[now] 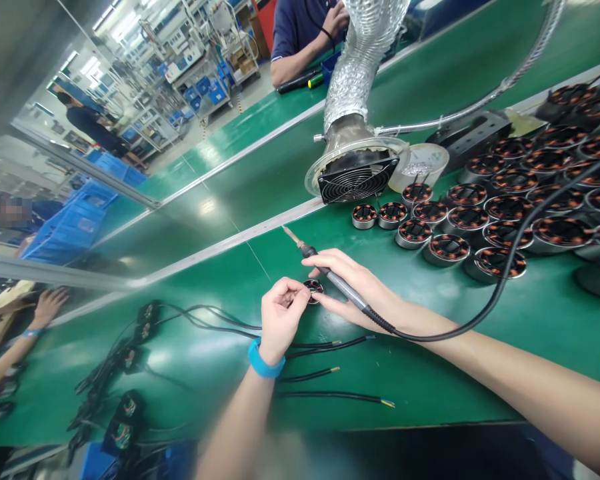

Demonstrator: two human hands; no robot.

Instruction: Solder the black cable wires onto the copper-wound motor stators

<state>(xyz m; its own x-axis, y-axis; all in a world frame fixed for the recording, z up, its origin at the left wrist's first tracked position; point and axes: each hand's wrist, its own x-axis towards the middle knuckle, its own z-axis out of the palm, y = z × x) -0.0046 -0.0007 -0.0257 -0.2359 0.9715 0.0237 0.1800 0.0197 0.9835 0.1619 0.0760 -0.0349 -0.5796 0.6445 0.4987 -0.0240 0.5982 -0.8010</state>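
My left hand [280, 313], with a blue band on its wrist, is closed in a pinch on a small round motor stator [314, 289] with copper windings, just above the green mat. My right hand [353, 290] also touches the stator with its fingers and holds a soldering iron [325, 270] across the hand, tip pointing up and left, away from the stator. The iron's black cable [500, 287] loops off to the right. Three loose black wires [330, 373] with stripped ends lie on the mat just below my hands.
Several finished stators [480, 220] stand in rows at right. A fume extractor fan [355, 177] on a silver hose hangs behind them. Small boards with black wires [130, 373] lie at the left. Another person's arm [300, 60] rests across the belt.
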